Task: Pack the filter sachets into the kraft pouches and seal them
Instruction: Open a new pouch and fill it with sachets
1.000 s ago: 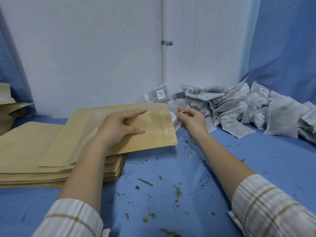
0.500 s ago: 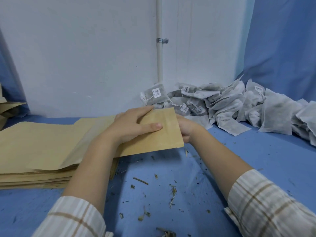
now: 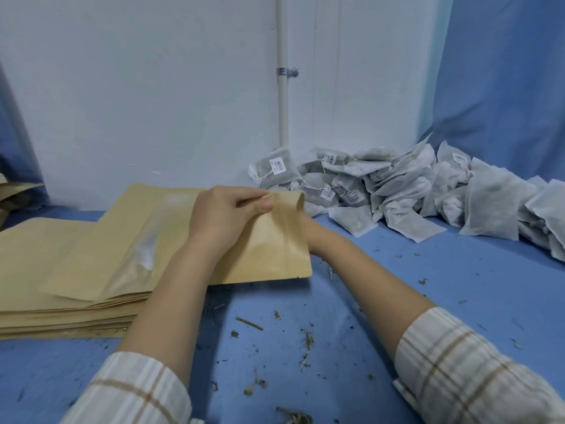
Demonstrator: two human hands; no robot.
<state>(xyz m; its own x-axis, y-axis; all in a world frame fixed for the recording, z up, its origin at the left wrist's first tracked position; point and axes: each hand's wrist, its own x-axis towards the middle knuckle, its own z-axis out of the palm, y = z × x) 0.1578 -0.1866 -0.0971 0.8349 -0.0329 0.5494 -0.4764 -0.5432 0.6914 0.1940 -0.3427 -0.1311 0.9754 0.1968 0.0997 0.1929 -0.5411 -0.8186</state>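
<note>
Right hand [image 3: 308, 237] mostly behind kraft pouch [image 3: 275, 240]

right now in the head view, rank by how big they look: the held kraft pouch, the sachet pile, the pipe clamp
1. sachet pile, widest spread
2. held kraft pouch, partly covered by the left hand; it sits nearer the camera, so its rank against the pile is unsure
3. pipe clamp, clearly smallest

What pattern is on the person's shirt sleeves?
The sleeves show a cream plaid with tan and brown stripes, clearest in the head view.
</note>
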